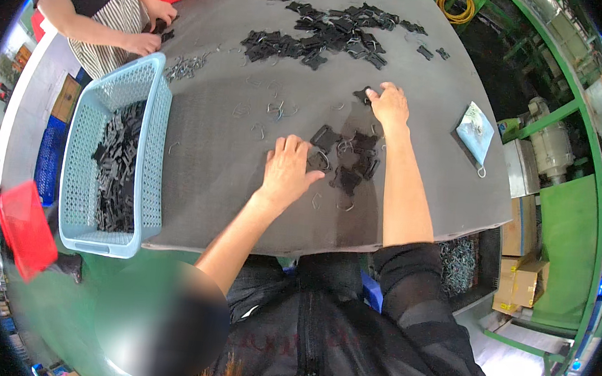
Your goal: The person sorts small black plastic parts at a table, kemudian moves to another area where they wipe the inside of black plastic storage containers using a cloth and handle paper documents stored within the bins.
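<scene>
My left hand [287, 167] rests palm down on the grey table with its fingers apart and its thumb out. Just beside the thumb lies a black flat piece with a metal wire clip [319, 161]. Farther off and to the right, the thumb and fingers of my right hand [391, 107] close on the edge of a small black flat piece [361, 94]. Between my forearms is a small group of black pieces [350, 178], some with wire clips on them. Loose bent wire clips [277, 110] are scattered beyond my left hand.
A light blue basket [150, 176] of black pieces stands at the left. A large black heap [327, 31] lies at the far side. A co-worker's hands [146, 43] work at the upper left. A blue-white packet [475, 134] lies at the right edge.
</scene>
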